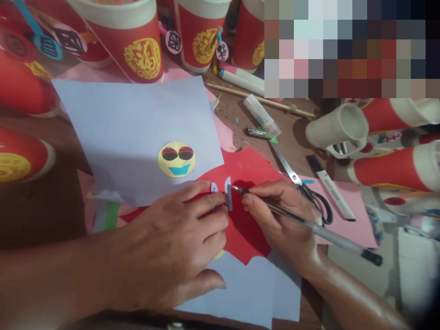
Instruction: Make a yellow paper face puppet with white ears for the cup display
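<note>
Red paper cutout (252, 229), near centre. Left hand (192, 233), fingers loosely spread across it. Right hand (288, 215), pinching a pen (323, 230). White paper slip (229, 198), left of pen tip: marking apparently in hand; next stroke would need it steady.

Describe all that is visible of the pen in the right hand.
The pen is slim, with a clear, plastic-looking barrel, a narrow tip and a black end. The right hand grips it near the tip, at a slant, the black end toward the picture's lower right. Its tip is at a white paper strip over red paper; contact unclear.
</note>
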`<state>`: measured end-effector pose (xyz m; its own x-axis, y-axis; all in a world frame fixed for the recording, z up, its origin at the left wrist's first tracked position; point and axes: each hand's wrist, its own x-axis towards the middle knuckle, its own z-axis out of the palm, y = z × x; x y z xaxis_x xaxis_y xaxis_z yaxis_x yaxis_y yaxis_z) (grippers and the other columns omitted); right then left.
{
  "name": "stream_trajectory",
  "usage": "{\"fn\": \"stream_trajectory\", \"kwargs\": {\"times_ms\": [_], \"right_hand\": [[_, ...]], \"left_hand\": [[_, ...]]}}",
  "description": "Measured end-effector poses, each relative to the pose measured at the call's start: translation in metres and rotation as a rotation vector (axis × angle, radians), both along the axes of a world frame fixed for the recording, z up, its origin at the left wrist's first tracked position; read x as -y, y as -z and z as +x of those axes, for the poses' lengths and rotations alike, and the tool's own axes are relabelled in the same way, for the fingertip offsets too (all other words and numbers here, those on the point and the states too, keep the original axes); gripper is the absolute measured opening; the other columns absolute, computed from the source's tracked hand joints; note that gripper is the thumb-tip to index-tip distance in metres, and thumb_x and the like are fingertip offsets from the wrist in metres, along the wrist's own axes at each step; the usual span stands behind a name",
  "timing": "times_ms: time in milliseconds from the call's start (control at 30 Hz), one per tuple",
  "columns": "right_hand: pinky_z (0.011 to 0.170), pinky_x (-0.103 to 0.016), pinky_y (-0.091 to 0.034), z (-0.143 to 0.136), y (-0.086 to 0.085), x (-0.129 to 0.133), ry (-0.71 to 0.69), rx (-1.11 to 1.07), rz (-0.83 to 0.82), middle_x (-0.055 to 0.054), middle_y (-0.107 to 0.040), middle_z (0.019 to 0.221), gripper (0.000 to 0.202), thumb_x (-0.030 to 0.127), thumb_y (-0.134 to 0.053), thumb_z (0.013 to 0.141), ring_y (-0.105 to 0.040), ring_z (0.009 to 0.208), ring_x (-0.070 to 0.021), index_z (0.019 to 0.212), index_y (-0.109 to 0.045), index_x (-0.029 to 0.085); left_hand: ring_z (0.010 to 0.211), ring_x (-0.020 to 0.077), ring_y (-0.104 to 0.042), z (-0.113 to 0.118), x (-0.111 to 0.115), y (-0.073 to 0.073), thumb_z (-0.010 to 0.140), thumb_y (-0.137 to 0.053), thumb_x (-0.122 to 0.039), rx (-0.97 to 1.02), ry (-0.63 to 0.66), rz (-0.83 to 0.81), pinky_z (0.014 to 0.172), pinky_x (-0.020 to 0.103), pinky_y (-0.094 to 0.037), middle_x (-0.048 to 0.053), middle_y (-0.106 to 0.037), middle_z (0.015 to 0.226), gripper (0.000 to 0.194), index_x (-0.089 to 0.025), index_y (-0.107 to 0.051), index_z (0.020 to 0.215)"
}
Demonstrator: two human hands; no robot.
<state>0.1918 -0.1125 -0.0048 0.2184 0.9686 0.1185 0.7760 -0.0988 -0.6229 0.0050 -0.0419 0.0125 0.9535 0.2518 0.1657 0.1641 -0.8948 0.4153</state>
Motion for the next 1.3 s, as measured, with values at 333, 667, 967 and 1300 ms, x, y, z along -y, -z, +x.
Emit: {"fn": "stream_trajectory", "kwargs": {"times_ms": [333,667,967,1300], "right_hand": [[0.053,-0.021,-0.047,0.0014,0.0008,0.0002,-0.021,-0.023,-0.006,0.002,-0.068,0.07,0.007,0.029,-0.062,0.08,-0.064,0.058,-0.0125,0.079,-0.062,0.022],[0.053,-0.019,-0.047,0.0004,0.0018,-0.0015,-0.029,-0.031,0.042,0.003,-0.067,0.07,0.007,0.027,-0.064,0.079,-0.062,0.057,-0.0102,0.08,-0.062,0.021],[0.053,-0.018,-0.047,0.0013,0.0023,-0.0014,-0.029,-0.01,0.046,0.003,-0.066,0.069,0.007,0.027,-0.064,0.08,-0.061,0.056,-0.0093,0.079,-0.061,0.02],[0.052,-0.017,-0.046,0.0003,0.0011,-0.0017,-0.02,-0.001,0.04,0.004,-0.066,0.068,0.006,0.026,-0.065,0.079,-0.061,0.055,-0.0083,0.079,-0.061,0.021]], "left_hand": [[0.096,0.0236,-0.057,0.0007,-0.0012,-0.002,0.077,-0.061,-0.048,-0.006,-0.002,0.006,0.096,0.038,-0.033,0.003,-0.071,0.089,0.03,-0.019,-0.069,0.078],[0.095,0.0242,-0.058,0.0003,-0.0003,-0.0001,0.075,-0.063,-0.048,-0.013,0.004,0.002,0.096,0.039,-0.033,0.003,-0.071,0.091,0.029,-0.02,-0.069,0.076],[0.095,0.0243,-0.058,0.0013,-0.0014,-0.0003,0.077,-0.06,-0.048,-0.003,0.005,0.017,0.095,0.039,-0.034,0.003,-0.071,0.092,0.03,-0.02,-0.07,0.077],[0.095,0.0245,-0.058,0.0004,-0.0015,0.0009,0.078,-0.059,-0.047,0.002,0.015,0.008,0.095,0.039,-0.034,0.002,-0.071,0.092,0.028,-0.021,-0.07,0.076]]}}
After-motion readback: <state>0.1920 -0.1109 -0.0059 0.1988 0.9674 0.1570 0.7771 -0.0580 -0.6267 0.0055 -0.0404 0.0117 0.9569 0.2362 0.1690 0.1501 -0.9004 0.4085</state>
